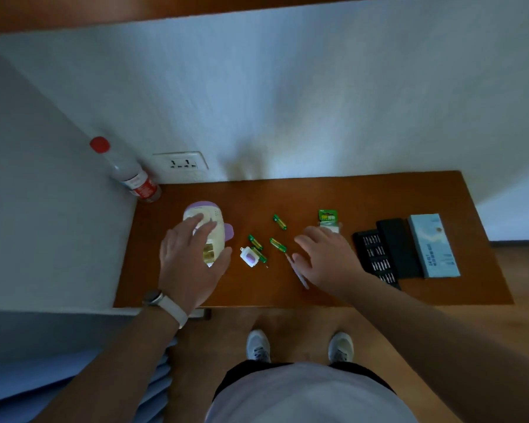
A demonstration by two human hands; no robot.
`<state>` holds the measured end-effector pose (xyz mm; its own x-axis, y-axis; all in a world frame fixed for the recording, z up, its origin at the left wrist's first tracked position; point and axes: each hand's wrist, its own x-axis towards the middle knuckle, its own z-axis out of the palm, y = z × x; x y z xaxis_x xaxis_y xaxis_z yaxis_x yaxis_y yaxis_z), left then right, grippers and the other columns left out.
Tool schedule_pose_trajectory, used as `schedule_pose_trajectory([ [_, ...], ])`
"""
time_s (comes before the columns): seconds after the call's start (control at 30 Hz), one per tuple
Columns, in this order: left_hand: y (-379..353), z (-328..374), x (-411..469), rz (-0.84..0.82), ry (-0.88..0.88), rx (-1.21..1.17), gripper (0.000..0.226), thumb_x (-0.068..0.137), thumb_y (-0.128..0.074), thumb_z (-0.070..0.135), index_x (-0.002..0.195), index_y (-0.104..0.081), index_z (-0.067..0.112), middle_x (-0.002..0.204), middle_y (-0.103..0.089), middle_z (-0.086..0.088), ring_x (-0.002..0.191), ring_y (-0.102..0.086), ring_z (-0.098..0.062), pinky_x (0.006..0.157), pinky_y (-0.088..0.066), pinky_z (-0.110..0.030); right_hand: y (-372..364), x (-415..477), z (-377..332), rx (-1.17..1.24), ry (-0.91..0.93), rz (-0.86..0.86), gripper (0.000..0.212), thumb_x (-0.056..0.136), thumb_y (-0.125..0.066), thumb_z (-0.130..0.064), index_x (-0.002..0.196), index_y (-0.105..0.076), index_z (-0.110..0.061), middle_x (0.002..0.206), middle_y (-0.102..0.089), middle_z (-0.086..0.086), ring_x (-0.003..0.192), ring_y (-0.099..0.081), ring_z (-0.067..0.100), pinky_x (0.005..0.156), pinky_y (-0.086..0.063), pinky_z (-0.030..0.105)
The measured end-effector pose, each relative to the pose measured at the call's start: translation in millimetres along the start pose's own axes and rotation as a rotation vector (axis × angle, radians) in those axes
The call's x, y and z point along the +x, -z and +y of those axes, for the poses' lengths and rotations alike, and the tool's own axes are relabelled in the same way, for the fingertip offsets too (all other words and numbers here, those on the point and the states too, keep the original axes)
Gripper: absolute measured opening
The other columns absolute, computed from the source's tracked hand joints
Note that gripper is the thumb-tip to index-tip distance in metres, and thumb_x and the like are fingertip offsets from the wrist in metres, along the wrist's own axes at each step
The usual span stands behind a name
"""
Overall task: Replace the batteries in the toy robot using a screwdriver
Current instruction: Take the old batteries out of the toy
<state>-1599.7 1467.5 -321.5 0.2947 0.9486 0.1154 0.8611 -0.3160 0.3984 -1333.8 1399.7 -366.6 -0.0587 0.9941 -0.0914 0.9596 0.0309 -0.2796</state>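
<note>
Wooden tabletop [318, 190] sat in a wall corner, dim light. Toy robot [208, 227] lay on its back at the left end, long axis running near-far, battery bay [209, 253] open at the near end. Something gold showed in the bay; couldn't tell cells from contacts.

Left hand [190, 254] lay over the toy w/ fingers [196, 222] spread and fairly straight across the body, thumb on its right flank. That read as steadying, not a wrapped grip.

Bay cover [249, 256] lay loose just right of the toy. Four green batteries [277, 244] were scattered between the two hands; one touched or overlapped the cover, the rest lay apart, all roughly diagonal.

Screwdriver [298, 274] lay flat, axis diagonal, tip end far-left toward the batteries, handle end near-right and partly under the right hand [327, 257]. Right fingers [312, 232] were spread and relaxed, holding nothing. Thumb sat right over the shaft; couldn't tell if it touched.

Key relation: batteries and driver were both left of the right palm and much closer to it than to the left hand. Prob the right hand takes whichever comes next while the left holds the toy.

Outward: battery pack [328, 219] just beyond the right fingers, bit case [376, 257] and blue box [434, 245] at the far right, bottle [126, 172] and wall socket [180, 163] in the corner.
</note>
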Motion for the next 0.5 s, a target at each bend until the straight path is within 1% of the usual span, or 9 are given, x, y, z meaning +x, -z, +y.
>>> schedule_pose_trajectory([
  [0.07,-8,28,3,0.012,-0.026,0.049,0.059,0.083,-0.049,0.056,0.127,-0.062,0.018,0.140,-0.055,-0.009,0.129,-0.048,-0.032,0.104,-0.040,-0.060,9,-11,20,0.004,-0.009,0.016,0.044,0.095,-0.043,-0.046,0.125,-0.060,-0.018,0.131,-0.057,0.006,0.125,-0.050,0.026,0.099,-0.041,0.042],
  [0.13,-19,55,6,-0.002,-0.017,0.044,0.056,0.084,-0.053,0.053,0.128,-0.062,0.019,0.142,-0.054,-0.008,0.131,-0.046,-0.032,0.105,-0.038,-0.058,19,-24,43,0.021,-0.037,0.015,0.044,0.096,-0.044,-0.045,0.127,-0.058,-0.017,0.136,-0.054,0.007,0.128,-0.046,0.026,0.102,-0.039,0.043],
  [0.2,-33,78,8,-0.037,-0.033,0.052,0.054,0.085,-0.057,0.049,0.129,-0.062,0.019,0.143,-0.054,-0.008,0.133,-0.045,-0.031,0.108,-0.034,-0.058,25,-38,66,0.021,-0.068,0.007,0.044,0.098,-0.041,-0.046,0.130,-0.055,-0.019,0.138,-0.052,0.004,0.129,-0.043,0.023,0.104,-0.036,0.041],
  [0.3,-57,99,11,-0.123,-0.093,0.135,0.051,0.088,-0.059,0.048,0.131,-0.060,0.020,0.144,-0.051,-0.007,0.136,-0.043,-0.029,0.112,-0.031,-0.058,30,-56,100,0.017,-0.142,0.019,0.046,0.097,-0.039,-0.049,0.133,-0.052,-0.022,0.138,-0.050,-0.001,0.129,-0.042,0.020,0.106,-0.035,0.038],
  [0.5,-93,131,11,-0.220,-0.109,0.160,0.049,0.090,-0.064,0.044,0.133,-0.058,0.022,0.144,-0.052,-0.006,0.135,-0.044,-0.028,0.111,-0.035,-0.058,29,-89,154,0.066,-0.248,0.048,0.043,0.095,-0.043,-0.048,0.125,-0.058,-0.021,0.130,-0.054,0.000,0.121,-0.048,0.020,0.099,-0.041,0.039],
])
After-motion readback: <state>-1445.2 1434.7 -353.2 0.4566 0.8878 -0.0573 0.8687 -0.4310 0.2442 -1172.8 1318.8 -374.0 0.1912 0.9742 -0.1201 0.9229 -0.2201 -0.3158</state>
